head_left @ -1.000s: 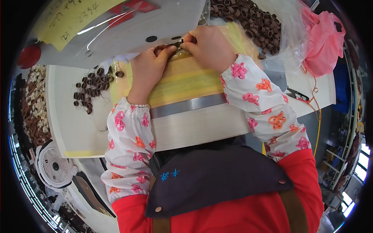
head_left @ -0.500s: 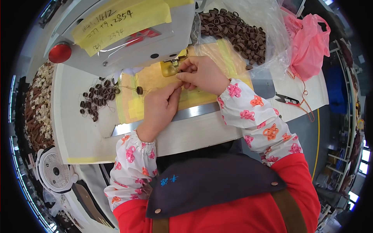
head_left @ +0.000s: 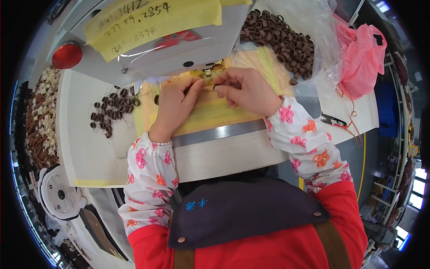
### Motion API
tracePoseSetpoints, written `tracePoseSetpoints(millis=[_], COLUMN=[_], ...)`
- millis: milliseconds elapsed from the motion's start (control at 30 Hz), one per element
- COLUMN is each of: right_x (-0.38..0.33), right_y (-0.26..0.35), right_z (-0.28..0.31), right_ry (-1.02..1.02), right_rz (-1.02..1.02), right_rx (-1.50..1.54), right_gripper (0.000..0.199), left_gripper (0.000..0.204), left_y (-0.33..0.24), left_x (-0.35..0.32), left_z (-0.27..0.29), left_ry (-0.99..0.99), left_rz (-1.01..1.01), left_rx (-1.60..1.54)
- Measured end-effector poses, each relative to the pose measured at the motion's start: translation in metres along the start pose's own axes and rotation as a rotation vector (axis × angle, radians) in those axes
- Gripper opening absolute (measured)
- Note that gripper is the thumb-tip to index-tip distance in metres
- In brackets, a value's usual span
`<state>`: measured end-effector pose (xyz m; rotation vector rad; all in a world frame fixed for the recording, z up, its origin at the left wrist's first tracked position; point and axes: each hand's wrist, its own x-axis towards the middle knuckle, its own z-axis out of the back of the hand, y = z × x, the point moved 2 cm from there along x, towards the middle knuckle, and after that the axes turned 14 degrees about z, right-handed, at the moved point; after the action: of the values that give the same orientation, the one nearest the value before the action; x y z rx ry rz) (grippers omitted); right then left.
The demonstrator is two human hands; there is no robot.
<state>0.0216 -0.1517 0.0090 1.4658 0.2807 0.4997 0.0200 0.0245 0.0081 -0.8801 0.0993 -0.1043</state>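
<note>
My right hand [head_left: 254, 92] pinches a small dark brown loop [head_left: 216, 86] between thumb and fingers, just in front of the presser foot [head_left: 208, 72] of a sewing machine [head_left: 152, 56]. Facing it from the left, my left hand [head_left: 175, 101] has thumb and forefinger pressed together near the needle area. Whatever lies between those fingertips is too small or hidden to make out. Beside the left hand sits one brown loop [head_left: 156, 99], partly covered. Farther left lies a cluster of brown loops [head_left: 117, 105] strung with loose thread.
Many loose brown loops [head_left: 286, 45] are heaped on a clear plastic bag [head_left: 326, 49] at the back right. A pink plastic bag [head_left: 362, 60] and black thread snips [head_left: 333, 120] lie beyond. A metal strip [head_left: 215, 133] crosses the table [head_left: 224, 154]. A white fan [head_left: 61, 193] stands left.
My hands, close together before, have drawn apart, the left going left and the right going right. A brown loop now shows in the right fingertips. The whole view has shifted slightly.
</note>
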Motion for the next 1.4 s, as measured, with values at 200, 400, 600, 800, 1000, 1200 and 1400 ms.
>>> tracePoseSetpoints(millis=[200,400,600,800,1000,1200,1400], right_x=[0.031,0.031,0.026,0.028,0.028,0.027,0.029], right_y=[-0.017,-0.007,-0.02,-0.022,-0.023,-0.024,-0.024], right_z=[0.004,-0.002,-0.001,-0.003,-0.005,-0.006,-0.005], right_ry=[0.034,-0.025,-0.265,-0.293,-0.317,-0.313,-0.264], right_rz=[-0.057,-0.047,0.448,0.485,0.49,0.481,0.477], right_rx=[-0.048,-0.132,-0.529,-0.58,-0.604,-0.644,-0.716], right_gripper=[0.018,0.012,0.009,0.007,0.007,0.007,0.008], left_gripper=[0.019,0.021,0.023,0.032,0.026,0.028,0.028], left_y=[0.001,0.0,0.0,0.01,0.011,0.008,0.011], left_x=[0.005,0.005,0.013,0.019,0.02,0.02,0.021], left_z=[0.002,-0.002,-0.005,-0.009,-0.008,-0.005,-0.007], left_ry=[-0.003,-0.078,-0.158,-0.212,-0.187,-0.155,-0.139], left_rz=[0.068,0.074,0.134,0.198,0.223,0.24,0.23], left_rx=[-0.022,0.021,0.098,0.036,0.063,0.075,0.057])
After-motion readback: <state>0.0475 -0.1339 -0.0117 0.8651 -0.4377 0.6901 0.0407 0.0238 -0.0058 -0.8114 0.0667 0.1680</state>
